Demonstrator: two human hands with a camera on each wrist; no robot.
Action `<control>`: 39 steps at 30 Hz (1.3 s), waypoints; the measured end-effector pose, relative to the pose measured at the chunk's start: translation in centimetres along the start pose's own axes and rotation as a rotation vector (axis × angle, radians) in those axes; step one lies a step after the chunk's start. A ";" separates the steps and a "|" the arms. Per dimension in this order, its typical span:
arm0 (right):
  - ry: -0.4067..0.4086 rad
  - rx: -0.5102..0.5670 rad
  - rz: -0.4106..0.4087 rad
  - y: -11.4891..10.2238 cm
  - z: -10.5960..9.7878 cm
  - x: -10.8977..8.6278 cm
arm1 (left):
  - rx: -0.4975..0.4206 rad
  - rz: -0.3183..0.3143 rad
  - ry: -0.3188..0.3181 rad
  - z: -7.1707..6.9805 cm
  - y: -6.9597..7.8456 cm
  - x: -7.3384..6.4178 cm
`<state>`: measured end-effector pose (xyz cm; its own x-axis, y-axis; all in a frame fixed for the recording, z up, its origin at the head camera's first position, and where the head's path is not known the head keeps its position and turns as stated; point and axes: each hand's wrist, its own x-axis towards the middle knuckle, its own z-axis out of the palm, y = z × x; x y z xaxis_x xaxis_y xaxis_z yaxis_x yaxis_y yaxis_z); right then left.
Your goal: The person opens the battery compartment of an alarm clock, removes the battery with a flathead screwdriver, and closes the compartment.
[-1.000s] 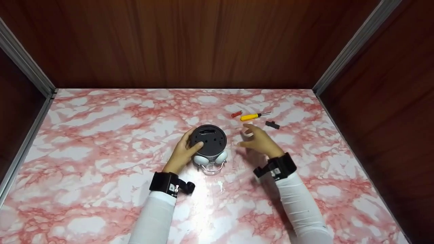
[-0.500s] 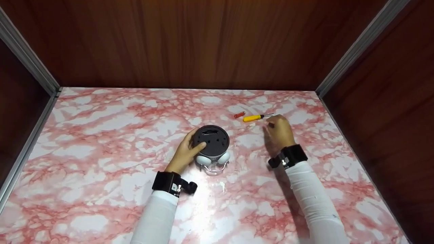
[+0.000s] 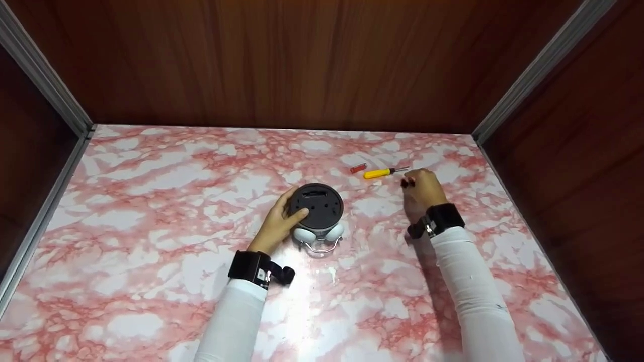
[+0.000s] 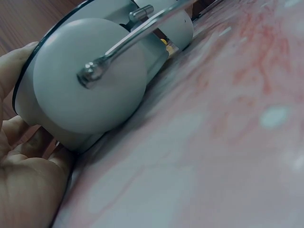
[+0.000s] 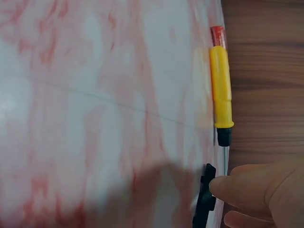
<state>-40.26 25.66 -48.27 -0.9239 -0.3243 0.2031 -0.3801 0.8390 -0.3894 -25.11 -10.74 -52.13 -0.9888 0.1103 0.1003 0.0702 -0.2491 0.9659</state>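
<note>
A twin-bell alarm clock [image 3: 322, 217] lies face down on the table, its black back turned up and an open battery slot [image 3: 315, 194] near the far edge. My left hand [image 3: 274, 223] grips the clock's left side, thumb over the back. In the left wrist view a white bell [image 4: 57, 71] and the metal handle [image 4: 142, 31] show close up, low over the table. My right hand [image 3: 428, 188] pinches a small black battery cover [image 5: 205, 194] at the right. Just beyond it is a yellow-handled screwdriver [image 3: 377, 174], its shaft pointing right.
A red battery [image 3: 358, 168] lies left of the screwdriver handle. The table [image 3: 151, 241] has a pink-and-white marbled top. Dark wood-grain panels [image 3: 282, 65] stand behind it and at both sides, with metal strips at the corners.
My right hand has moved right from beside the clock to the battery cover and taken hold of it. My left hand keeps its grip on the clock. The head view has shifted slightly.
</note>
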 end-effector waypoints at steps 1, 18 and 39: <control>-0.008 -0.012 -0.013 0.0 0.1 0.0 | 0.000 -0.005 0.000 -0.1 -0.2 0.1; -0.034 -0.053 -0.045 0.3 0.6 0.0 | -0.006 0.019 0.024 -0.5 -2.6 1.2; -0.052 -0.113 -0.021 0.6 0.1 -0.1 | -0.010 0.039 0.037 -0.6 -2.9 1.1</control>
<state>-40.41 26.17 -48.61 -0.9179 -0.3619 0.1626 -0.3947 0.8747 -0.2811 -26.49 -10.43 -54.91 -0.9896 0.0651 0.1286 0.1074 -0.2623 0.9590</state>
